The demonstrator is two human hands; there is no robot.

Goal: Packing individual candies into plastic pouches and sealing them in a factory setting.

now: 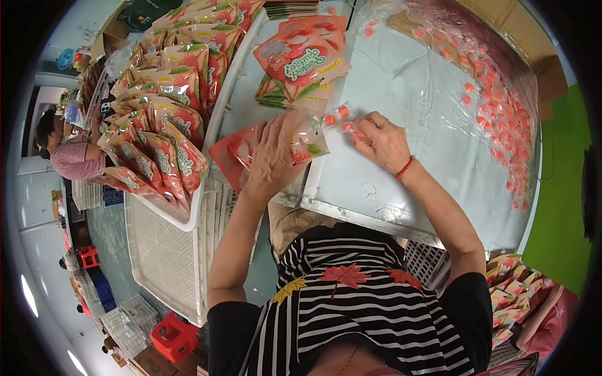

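My left hand [271,156] grips a red and clear pouch [233,155] with fruit pictures, holding it over the edge of a metal table [401,119]. My right hand [380,141] pinches small clear-wrapped orange candies [338,115] at the pouch's mouth. A red bead bracelet circles my right wrist. Just beyond the hands lies a stack of empty red pouches [301,62] on the table.
A white tray [182,216] at left is full of filled red pouches [166,119]. A clear plastic sheet with several loose orange candies [501,119] lies at right. Another person [69,153] sits far left. White crates [169,263] and more packets [511,294] lie below.
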